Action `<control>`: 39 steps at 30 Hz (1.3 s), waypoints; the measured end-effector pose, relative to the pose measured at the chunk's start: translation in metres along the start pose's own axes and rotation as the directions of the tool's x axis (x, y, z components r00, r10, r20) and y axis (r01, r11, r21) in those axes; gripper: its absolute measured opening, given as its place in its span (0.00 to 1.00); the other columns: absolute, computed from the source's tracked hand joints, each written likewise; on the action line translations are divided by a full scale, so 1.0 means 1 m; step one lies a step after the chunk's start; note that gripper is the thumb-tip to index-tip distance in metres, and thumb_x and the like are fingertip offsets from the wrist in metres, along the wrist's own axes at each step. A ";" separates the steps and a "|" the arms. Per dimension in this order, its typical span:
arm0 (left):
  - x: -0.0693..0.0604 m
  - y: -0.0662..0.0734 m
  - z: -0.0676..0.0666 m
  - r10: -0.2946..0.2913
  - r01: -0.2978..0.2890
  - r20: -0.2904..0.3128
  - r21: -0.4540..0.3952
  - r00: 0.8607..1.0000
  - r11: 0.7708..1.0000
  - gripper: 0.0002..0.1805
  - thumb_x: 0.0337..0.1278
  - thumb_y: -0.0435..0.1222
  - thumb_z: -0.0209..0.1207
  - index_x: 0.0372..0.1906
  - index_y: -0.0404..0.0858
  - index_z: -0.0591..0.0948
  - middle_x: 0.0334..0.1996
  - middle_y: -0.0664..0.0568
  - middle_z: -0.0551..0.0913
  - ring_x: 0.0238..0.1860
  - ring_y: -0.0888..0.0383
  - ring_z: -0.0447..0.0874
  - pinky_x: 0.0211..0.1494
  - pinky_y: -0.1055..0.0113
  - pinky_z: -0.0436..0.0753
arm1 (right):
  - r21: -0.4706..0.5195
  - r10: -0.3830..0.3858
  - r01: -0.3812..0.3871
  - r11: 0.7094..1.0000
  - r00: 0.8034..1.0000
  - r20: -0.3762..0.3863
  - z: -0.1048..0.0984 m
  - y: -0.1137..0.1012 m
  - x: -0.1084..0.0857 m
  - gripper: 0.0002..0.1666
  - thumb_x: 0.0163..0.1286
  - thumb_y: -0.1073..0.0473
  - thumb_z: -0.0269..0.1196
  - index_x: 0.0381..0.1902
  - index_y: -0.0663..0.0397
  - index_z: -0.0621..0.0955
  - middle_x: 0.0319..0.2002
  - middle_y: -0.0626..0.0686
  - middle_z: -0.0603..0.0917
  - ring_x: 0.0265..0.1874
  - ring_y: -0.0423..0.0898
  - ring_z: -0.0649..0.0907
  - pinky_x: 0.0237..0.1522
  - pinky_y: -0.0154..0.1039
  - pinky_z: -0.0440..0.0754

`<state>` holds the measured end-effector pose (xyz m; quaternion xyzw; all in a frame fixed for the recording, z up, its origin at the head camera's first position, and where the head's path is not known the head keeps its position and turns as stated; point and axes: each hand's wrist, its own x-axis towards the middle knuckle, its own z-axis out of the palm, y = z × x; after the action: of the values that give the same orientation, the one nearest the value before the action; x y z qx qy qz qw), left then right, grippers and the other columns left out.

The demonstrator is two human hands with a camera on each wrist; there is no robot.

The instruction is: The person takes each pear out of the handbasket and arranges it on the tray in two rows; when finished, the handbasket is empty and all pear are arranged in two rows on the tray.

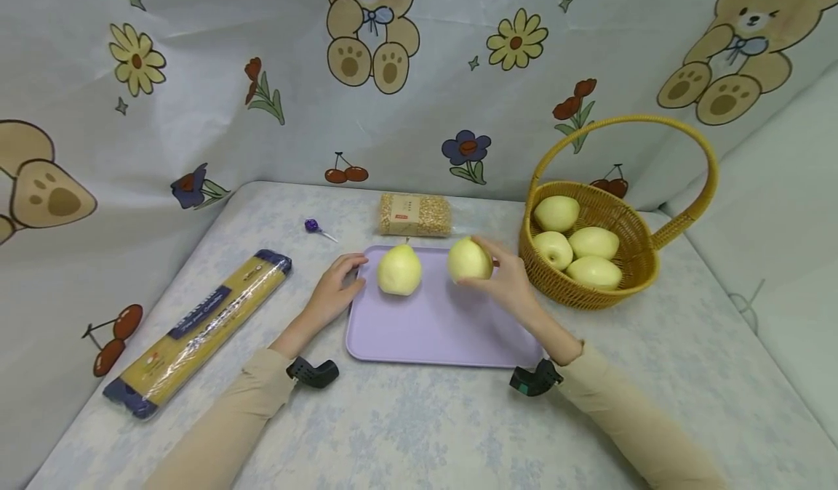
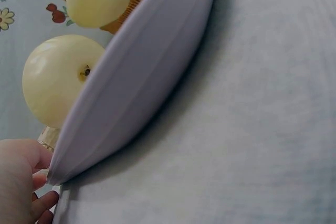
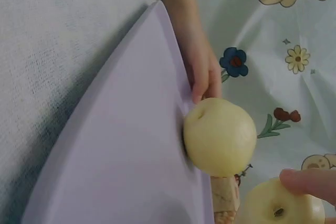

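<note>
Since one pear (image 1: pixel 398 272) rests on the tray (image 1: pixel 432 330) and a second, the held pear (image 1: pixel 468 260), is above it in the right hand (image 1: pixel 509 280), the work looks partway through. Four more pears (image 1: pixel 594 272) lie in the basket (image 1: pixel 576 298), just right of the tray. If the fruit is going from basket to tray, then one is placed, one is in transit and four are left; the pictures alone do not settle the direction.

The right hand's grip is closed on the held pear, thumb at the near side and fingers at the far side. The fruit sits between the fingertips, to the left of the palm, and appears lifted clear over the back part of the tray, right of the resting pear and apart from it. At the tray's left rim, near the back corner, the left hand (image 1: pixel 332 292) has its grip on the edge, apart from the fruit. Behind the tray lies a bag (image 1: pixel 425 216); to its left are a lollipop (image 1: pixel 313 225) and a long pack (image 1: pixel 203 323), neither one in a hand.
</note>
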<state>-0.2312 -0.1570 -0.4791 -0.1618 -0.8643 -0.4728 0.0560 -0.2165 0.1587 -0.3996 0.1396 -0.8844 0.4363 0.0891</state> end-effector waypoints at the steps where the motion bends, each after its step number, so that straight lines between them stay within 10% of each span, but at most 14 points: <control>1: 0.000 0.000 0.000 0.001 -0.001 0.001 0.000 1.000 1.000 0.22 0.62 0.31 0.55 0.61 0.32 0.73 0.64 0.41 0.70 0.66 0.45 0.69 0.73 0.51 0.64 | -0.001 -0.004 0.004 1.000 1.000 0.007 0.006 0.001 0.001 0.45 0.45 0.60 0.77 0.63 0.61 0.73 0.61 0.62 0.76 0.58 0.57 0.76 0.55 0.53 0.78; 19: 0.001 0.003 -0.001 -0.012 0.012 0.006 0.026 1.000 1.000 0.22 0.62 0.32 0.55 0.61 0.33 0.73 0.64 0.42 0.71 0.65 0.45 0.69 0.73 0.51 0.64 | -0.060 -0.060 0.062 0.996 0.998 0.036 0.041 0.017 0.009 0.43 0.45 0.59 0.77 0.61 0.61 0.74 0.60 0.64 0.73 0.61 0.61 0.71 0.64 0.60 0.68; 39: 0.000 0.002 0.000 -0.014 0.014 0.010 0.024 1.000 1.000 0.22 0.62 0.32 0.55 0.61 0.34 0.73 0.64 0.43 0.70 0.66 0.45 0.68 0.73 0.50 0.64 | -0.006 -0.073 0.073 0.997 0.997 0.030 0.026 0.014 0.013 0.31 0.55 0.62 0.71 0.57 0.65 0.76 0.54 0.66 0.74 0.55 0.61 0.74 0.51 0.55 0.76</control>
<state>-0.2308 -0.1560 -0.4776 -0.1575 -0.8713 -0.4620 0.0504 -0.2341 0.1436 -0.4220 0.1780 -0.8816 0.4273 0.0922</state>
